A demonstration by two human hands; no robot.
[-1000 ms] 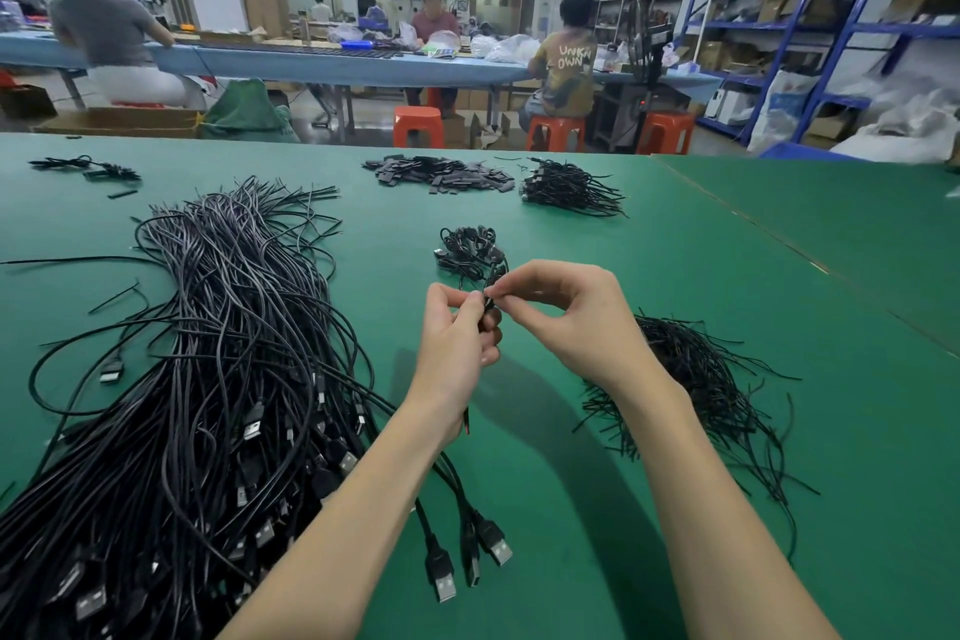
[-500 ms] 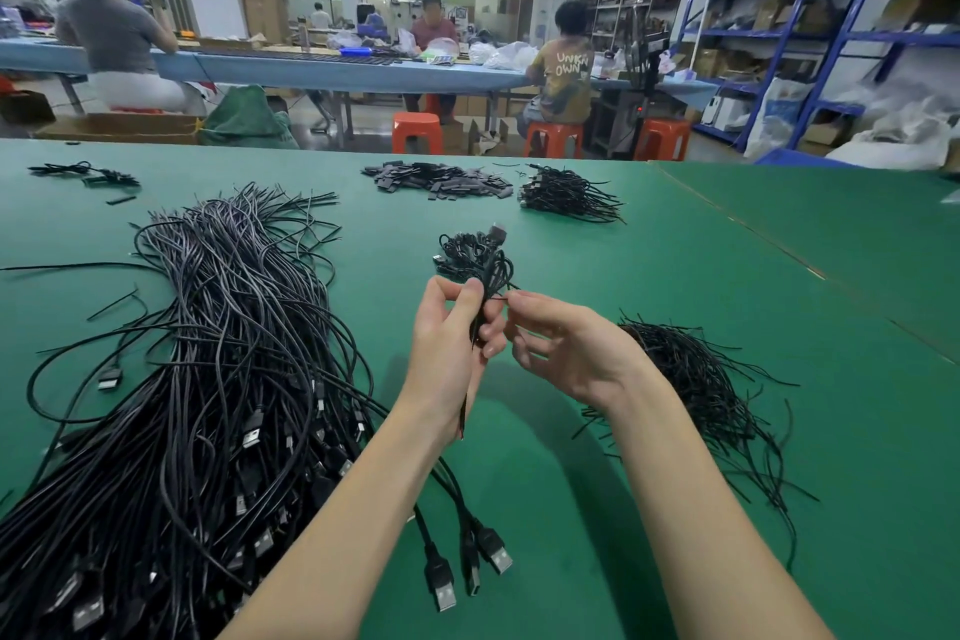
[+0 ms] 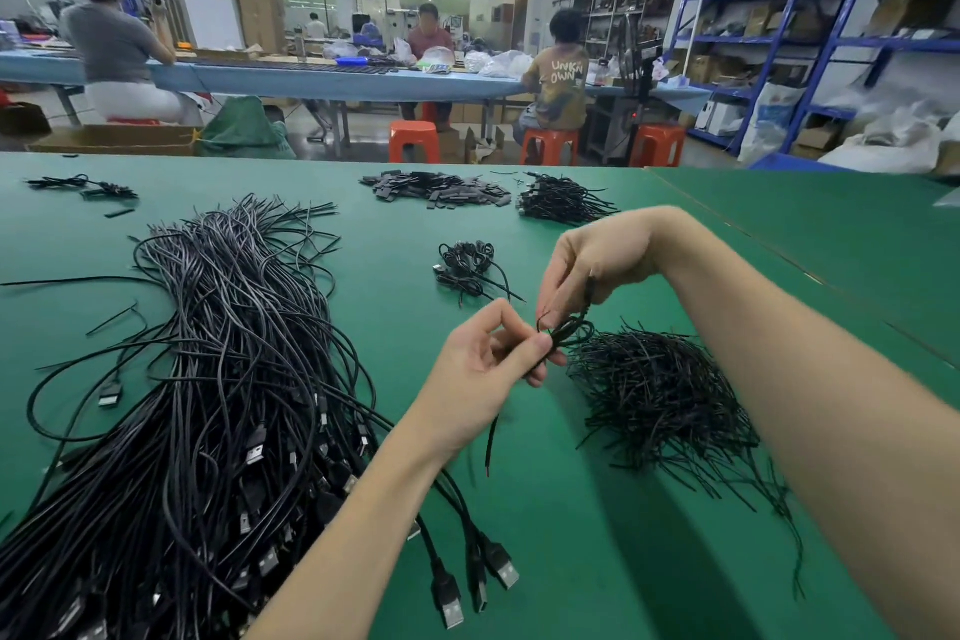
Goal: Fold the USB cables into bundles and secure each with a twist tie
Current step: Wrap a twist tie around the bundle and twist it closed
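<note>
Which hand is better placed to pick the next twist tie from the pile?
Probably the right hand: it is above the twist tie pile, while the left hand pinches the folded cable.

On the green felt tabletop [image 3: 597, 561] lies a heap of small flat black rectangular pieces [image 3: 439, 186] at the far edge. Behind it stand three orange plastic stools [image 3: 414, 141], a long blue worktable [image 3: 332, 79] with seated people, and blue metal shelves [image 3: 810, 36] at the right

Black USB cables [image 3: 208, 379] and twist ties [image 3: 660, 395] on green table [image 3: 571, 535].
</note>
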